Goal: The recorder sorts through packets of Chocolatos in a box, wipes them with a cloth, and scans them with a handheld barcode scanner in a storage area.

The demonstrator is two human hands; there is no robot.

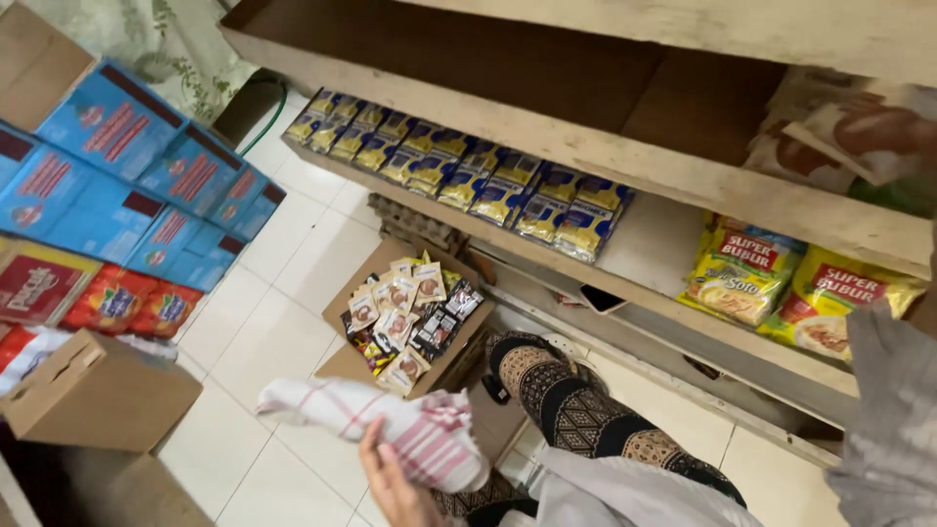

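Left hand clamped on a striped cloth just beside an open box of sachets, right hand out of view, shelf above

- Cloth, held in the left hand: white with pink-red stripes.
- Trouser leg, just right of the left hand: black with a tan dotted, ornamental pattern.
- Sleeve, far right of that hand: grey.
- Open box, above the hand: plain brown cardboard; its sachets: cream, brown and black.
- Packets on the shelf above: yellow with dark blue; shelf: pale beige.
- Pouches, upper right: yellow and green with red labels.
- Cartons, upper left: light blue with red panels.
- Closed box, left of the hand: brown.
- Floor tiles: white.
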